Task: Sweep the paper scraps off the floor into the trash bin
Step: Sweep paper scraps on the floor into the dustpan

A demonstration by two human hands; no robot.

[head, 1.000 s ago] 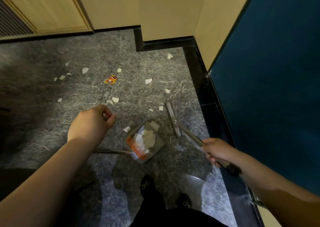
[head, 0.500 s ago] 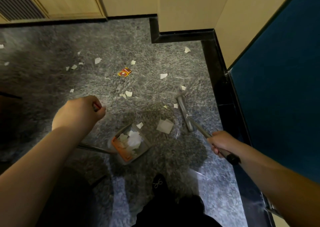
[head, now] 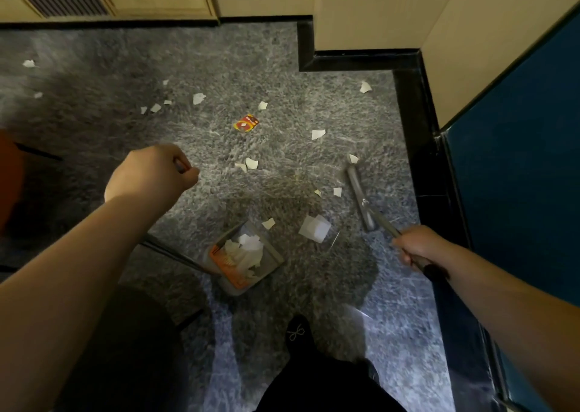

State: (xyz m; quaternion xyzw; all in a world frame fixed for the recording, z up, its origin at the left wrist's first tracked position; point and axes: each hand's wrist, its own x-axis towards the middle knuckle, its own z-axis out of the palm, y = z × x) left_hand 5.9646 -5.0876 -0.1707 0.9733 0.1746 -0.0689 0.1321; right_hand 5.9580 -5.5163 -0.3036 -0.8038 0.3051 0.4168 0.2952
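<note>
My right hand (head: 419, 244) grips broom (head: 361, 196); left hand (head: 150, 173) grips dustpan (head: 244, 259) handle. I'd pull large scrap (head: 314, 228) panward, short low strokes.

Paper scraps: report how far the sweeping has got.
Partly done. The dustpan already holds a heap of white pieces. In hand: the left hand grips the dustpan's handle and the right hand grips the broom. Left: a large scrap just outside the pan, a red wrapper and many small scraps scattered over the floor. No trash bin is in view.
</note>
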